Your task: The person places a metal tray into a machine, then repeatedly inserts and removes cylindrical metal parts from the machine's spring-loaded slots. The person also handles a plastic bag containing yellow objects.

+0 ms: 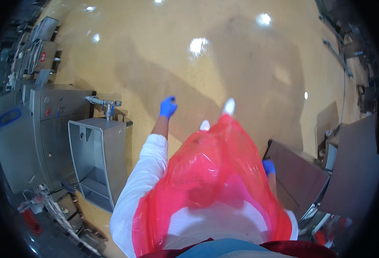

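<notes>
My left hand, in a blue glove, swings out ahead of my body over the tan floor. Its fingers are curled in loosely and I see nothing held in them. Low at my right side, my right hand, also blue-gloved, is partly covered by the red plastic apron I wear. Its fingers are hidden, so what it holds, if anything, does not show. A dark flat metal panel is the thing nearest that hand. Two white shoes show past the apron's lower edge, one ahead of the other.
At left stands an open-fronted grey metal bin, beside a pipe with a valve and a large steel cabinet. Another dark panel rises at right. The tan floor stretches ahead, with shiny light reflections.
</notes>
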Available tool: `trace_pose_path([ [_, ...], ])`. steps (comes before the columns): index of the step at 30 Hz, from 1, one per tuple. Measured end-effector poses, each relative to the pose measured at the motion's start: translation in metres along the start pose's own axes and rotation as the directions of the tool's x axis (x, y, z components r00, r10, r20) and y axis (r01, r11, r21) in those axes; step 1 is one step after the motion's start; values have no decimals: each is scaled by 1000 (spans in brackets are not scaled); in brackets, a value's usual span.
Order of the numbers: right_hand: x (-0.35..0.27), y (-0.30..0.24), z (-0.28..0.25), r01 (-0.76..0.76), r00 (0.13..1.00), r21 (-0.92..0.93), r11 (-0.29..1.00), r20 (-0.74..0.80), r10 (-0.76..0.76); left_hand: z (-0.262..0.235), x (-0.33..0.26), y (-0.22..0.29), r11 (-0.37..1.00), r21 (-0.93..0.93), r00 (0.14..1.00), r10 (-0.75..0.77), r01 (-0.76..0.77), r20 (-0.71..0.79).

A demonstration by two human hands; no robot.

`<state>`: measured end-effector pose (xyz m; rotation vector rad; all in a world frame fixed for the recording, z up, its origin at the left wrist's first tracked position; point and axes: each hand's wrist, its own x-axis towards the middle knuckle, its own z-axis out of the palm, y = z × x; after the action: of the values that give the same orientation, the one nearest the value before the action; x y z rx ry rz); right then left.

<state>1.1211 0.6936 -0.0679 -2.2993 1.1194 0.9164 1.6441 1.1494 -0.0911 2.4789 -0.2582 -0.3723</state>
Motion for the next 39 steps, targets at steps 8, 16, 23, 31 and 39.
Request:
trace_pose_path([
  [8,211,-157,-93,-73,981,377,923,192,0,-93,56,-63,991,51,990,-126,123,64],
  [16,454,-493,-299,324,923,194,926,150,-355,-121,-64,-77,783,401,703,-612,475,362],
  [23,538,-849,-468,624,772,239,744,-42,-634,-41,-4,-54,677,45,676,-736,735,39],
  [31,534,-1053,-485,695,683,164,700,152,-714,-134,285,-215,470,-59,433,-749,881,501],
  [39,602,-1166,-458,352,814,-91,931,520,-257,-507,748,-314,799,-496,650,-581,340,-490],
])
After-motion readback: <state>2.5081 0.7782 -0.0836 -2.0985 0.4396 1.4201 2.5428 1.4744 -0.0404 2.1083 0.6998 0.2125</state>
